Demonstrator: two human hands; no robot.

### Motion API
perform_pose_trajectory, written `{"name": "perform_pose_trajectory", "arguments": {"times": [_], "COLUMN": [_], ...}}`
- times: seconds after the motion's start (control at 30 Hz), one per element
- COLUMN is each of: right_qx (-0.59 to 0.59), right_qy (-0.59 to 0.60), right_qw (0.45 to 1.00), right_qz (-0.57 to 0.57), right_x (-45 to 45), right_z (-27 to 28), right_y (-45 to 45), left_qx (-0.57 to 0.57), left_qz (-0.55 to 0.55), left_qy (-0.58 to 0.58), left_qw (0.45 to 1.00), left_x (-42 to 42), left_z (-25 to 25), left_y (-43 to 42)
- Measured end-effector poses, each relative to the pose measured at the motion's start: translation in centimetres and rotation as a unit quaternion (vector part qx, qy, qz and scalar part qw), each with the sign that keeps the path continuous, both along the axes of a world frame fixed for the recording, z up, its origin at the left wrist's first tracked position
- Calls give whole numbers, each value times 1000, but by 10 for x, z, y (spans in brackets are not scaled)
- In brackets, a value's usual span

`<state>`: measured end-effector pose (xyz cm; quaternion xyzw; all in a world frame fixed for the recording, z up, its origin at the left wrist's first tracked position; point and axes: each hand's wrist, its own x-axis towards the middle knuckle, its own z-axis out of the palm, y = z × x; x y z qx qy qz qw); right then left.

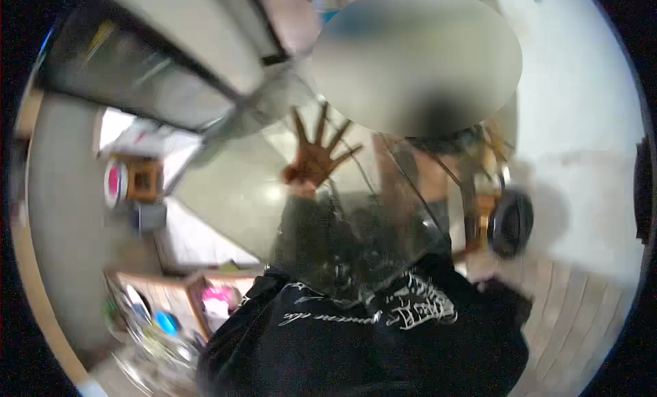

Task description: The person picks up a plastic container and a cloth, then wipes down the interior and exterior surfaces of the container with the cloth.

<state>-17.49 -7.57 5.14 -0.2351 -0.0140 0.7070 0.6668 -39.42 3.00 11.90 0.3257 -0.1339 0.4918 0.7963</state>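
Note:
My left hand (pixel 315 157) is raised in front of me with its fingers spread wide, holding nothing. Its dark sleeve (pixel 298 222) runs back toward my black shirt (pixel 369 349) with white lettering. Around the hand lies a large clear glass-like sheet (pixel 229 171), whose near corner reaches my chest. Reflections and blur keep me from telling whether the hand touches the sheet or is beyond it. My right hand cannot be made out; only the dark sleeve (pixel 506 315) on that side shows.
Bare legs (pixel 431 178) of a person appear beyond the sheet, beneath a blurred oval. To the right stands a dark round-seated stool (pixel 513 222); a wooden stool (pixel 144 178) is at left. Lower left, a blue round item (pixel 166 322) lies among cluttered containers (pixel 157 349).

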Motion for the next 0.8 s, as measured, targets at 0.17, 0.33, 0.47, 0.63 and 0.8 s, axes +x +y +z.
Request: {"name": "perform_pose_trajectory", "arguments": {"times": [0.17,0.33,0.47,0.63,0.8], "right_qx": [-24,10,53,93,33], "right_qy": [-48,-41,15,155,292], "right_qw": [996,993,989,960,902], "right_qz": [76,108,138,214,317], "right_x": [19,-10,-61,-174,-330], "right_z": [-15,9,36,68,45], "right_y": [5,48,99,164,198], "left_qx": [-300,-280,-274,-351,-392], "left_qz": [47,101,159,252,417], "left_qy": [147,185,186,113,36], "left_qw": [941,937,930,895,819], "left_x": [-81,-159,-207,-283,-373], "left_z": [-5,-14,-12,-34,-86], "left_y": [-55,-106,-131,-160,-188]}}
